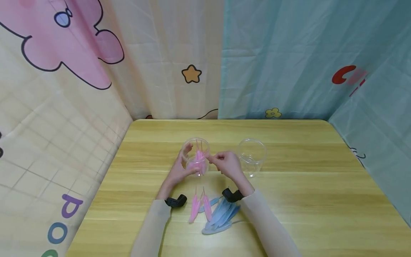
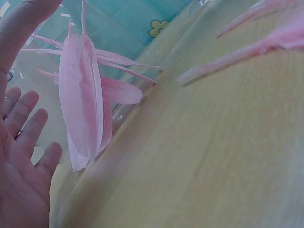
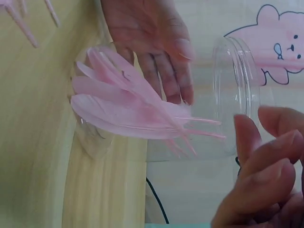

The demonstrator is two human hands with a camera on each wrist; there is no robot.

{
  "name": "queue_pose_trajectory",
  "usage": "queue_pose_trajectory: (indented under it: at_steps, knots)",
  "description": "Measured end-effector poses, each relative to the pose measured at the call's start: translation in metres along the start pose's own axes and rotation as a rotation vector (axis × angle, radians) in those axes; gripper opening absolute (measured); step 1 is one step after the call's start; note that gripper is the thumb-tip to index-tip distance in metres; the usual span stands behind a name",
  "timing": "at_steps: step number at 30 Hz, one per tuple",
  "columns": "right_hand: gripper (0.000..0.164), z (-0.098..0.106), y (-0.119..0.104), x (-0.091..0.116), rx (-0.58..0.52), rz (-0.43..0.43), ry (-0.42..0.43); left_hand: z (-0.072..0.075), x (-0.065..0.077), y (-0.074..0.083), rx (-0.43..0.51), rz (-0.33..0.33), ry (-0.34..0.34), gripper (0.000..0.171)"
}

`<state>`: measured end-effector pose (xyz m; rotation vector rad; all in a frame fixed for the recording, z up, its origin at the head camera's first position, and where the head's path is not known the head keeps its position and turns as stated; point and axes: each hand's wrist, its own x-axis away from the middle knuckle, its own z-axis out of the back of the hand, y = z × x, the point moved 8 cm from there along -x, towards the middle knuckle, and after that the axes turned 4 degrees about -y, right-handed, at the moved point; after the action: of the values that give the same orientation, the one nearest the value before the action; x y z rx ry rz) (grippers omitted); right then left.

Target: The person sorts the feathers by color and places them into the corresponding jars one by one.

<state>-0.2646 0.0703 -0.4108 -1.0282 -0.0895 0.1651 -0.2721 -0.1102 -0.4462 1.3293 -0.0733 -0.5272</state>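
My left hand (image 1: 178, 171) holds a clear jar (image 1: 187, 157) from its left side, thumb in front and fingers round the back. Several pink feathers (image 3: 128, 111) stand in the jar, quills up towards the mouth. At the right of the rim is my right hand (image 1: 226, 164). In the right wrist view its thumb and forefinger are bent just outside the jar's mouth, with a gap and nothing between them. Nearer my body, a few pink feathers (image 1: 207, 207) lie on the table beside a pile of blue feathers (image 1: 221, 216).
A second clear jar (image 1: 252, 159) stands to the right of the held one, close beyond my right hand. The wooden table (image 1: 308, 200) reaches back to printed curtains (image 1: 173, 46). Both wrists wear black cameras (image 1: 176, 201), the right one above the blue feathers.
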Motion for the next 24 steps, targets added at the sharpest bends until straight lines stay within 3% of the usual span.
queue_pose_trajectory:
  at_steps: [14, 17, 24]
  knots:
    - [0.044, -0.059, 0.023, 0.030, 0.418, -0.036, -0.439, -0.001, 0.001, 0.002, -0.017, -0.008, 0.000, 0.094]
    - [0.048, -0.067, 0.026, 0.034, 0.473, -0.060, -0.452, -0.001, 0.002, 0.002, -0.018, -0.007, -0.003, 0.094]
    - [0.055, -0.074, 0.024, 0.037, 0.522, -0.058, -0.383, -0.001, 0.002, -0.004, -0.009, 0.007, 0.004, 0.095]
